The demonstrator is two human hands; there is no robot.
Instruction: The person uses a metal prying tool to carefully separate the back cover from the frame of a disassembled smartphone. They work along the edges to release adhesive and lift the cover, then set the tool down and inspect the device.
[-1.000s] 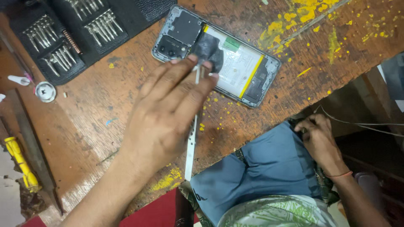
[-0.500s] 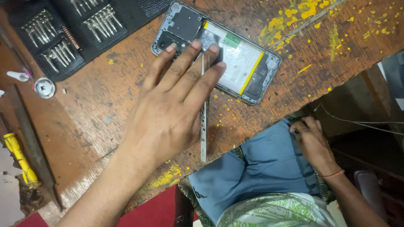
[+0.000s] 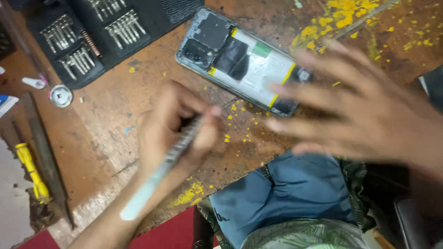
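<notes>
Far left on bench (image 3: 138,92): yellow-handled tool (image 3: 30,170), small round metal disc (image 3: 61,95), black bit kit (image 3: 87,37) w/ rows of driver bits. My left hand (image 3: 177,131): grip pinched shut on a thin silver screwdriver (image 3: 159,173), shaft angled down-left, tip end hidden under my fingers, near phone's lower edge. Opened phone (image 3: 242,62) lies back-off, flat on bench, battery + camera module exposed, yellow paint specks around it. My right hand (image 3: 364,110): fingers spread, blurred, over phone's right end; contact – can't tell.
</notes>
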